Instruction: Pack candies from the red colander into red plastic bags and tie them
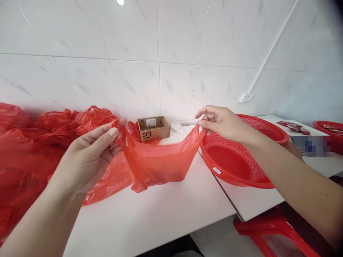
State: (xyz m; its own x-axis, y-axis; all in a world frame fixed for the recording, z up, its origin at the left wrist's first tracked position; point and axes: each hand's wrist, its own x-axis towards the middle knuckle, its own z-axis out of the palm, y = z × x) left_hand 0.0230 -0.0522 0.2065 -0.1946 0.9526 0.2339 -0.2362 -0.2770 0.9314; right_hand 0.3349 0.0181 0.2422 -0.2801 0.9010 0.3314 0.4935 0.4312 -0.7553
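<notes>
A thin red plastic bag [160, 164] hangs stretched between my two hands above the white table [160, 221]. My left hand [92, 150] pinches one handle of the bag between thumb and fingers. The other handle is gripped by my right hand [214, 121], thumb against index finger, with the remaining fingers loosely bent. Between them the bag's mouth sags wide, and its lower part looks slack; whether anything is inside cannot be made out. Just right of the bag, partly behind my right forearm, stands a red plastic basket [230, 160] with perforated sides.
Filled-looking red bags [29, 160] are heaped on the left. An open cardboard box [154, 134] stands near the tiled wall. Another red basket [328, 130], small red packets [293, 126] and a person's hand [293, 148] are at right. A red stool [268, 228] stands below the table edge.
</notes>
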